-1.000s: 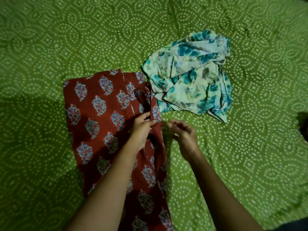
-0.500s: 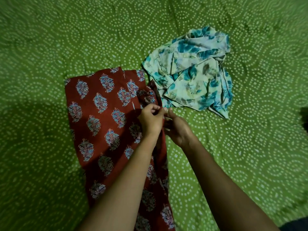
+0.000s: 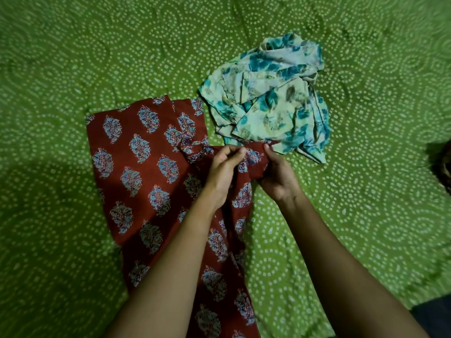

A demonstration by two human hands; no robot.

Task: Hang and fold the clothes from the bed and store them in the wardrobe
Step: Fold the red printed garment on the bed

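Green dotted bedspread bearing the red printed garment, whose raised right edge I pinch in my left hand and right hand, fingers curled, just beside the crumpled floral garment.

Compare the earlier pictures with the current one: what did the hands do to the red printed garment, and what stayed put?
The right hand, empty a second ago, now pinches the red garment beside the left hand, which kept its grip. Together they have drawn a flap rightwards, toward the crumpled floral garment. That garment and the green bedspread stayed put.
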